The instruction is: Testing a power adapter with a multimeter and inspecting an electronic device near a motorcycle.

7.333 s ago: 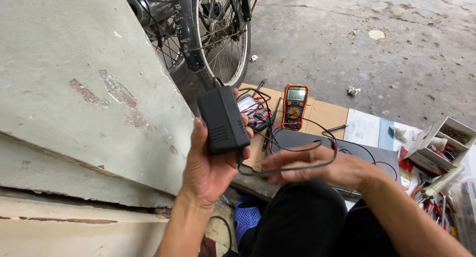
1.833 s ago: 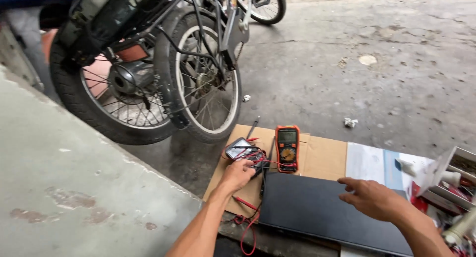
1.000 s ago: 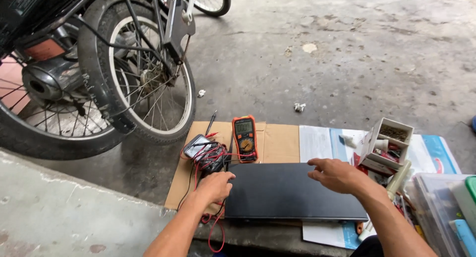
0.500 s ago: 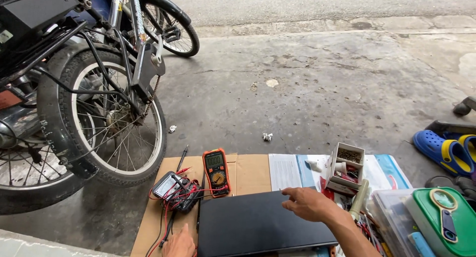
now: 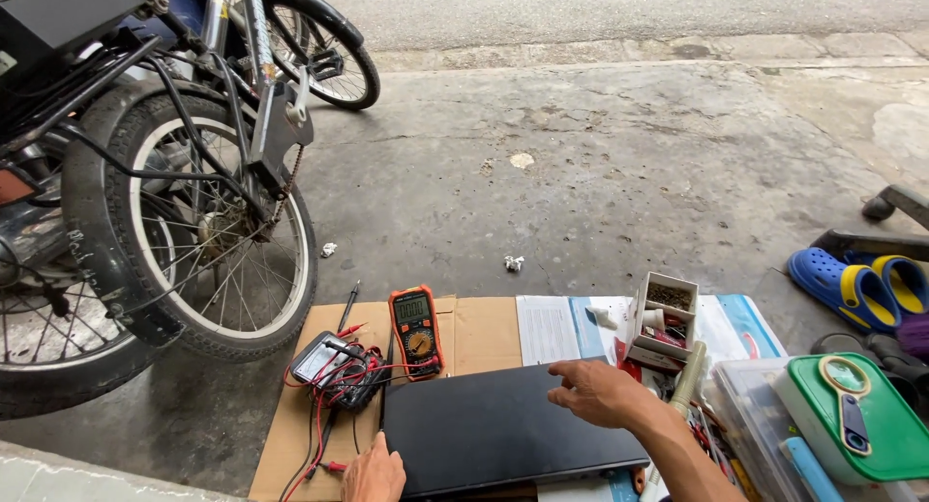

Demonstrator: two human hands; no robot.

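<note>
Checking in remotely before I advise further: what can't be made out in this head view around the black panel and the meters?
- Left hand: cut off by the bottom edge; its grip is unclear.
- Black panel: near edge cropped, underside hidden.
- Orange multimeter: display too small to read.
- Grey meter: partly covered by red and black leads.
- Right hand: palm side hidden.

Outdoor spot in flat daylight: rough grey concrete floor (image 5: 600, 173), stained and cracked, w/ a raised curb strip (image 5: 619, 52) and paved road beyond at the top. Two-wheeler's spoked rear wheel (image 5: 208, 241) stands at left, a second wheel (image 5: 324, 47) further back, and blue-yellow clogs (image 5: 856, 284) lie at right beside a dark metal leg, poss. a stand. Small paper scraps (image 5: 513, 263) dot the concrete; pale slab edge (image 5: 58, 473) at bottom left, prob. a step, mostly cut off.
</note>
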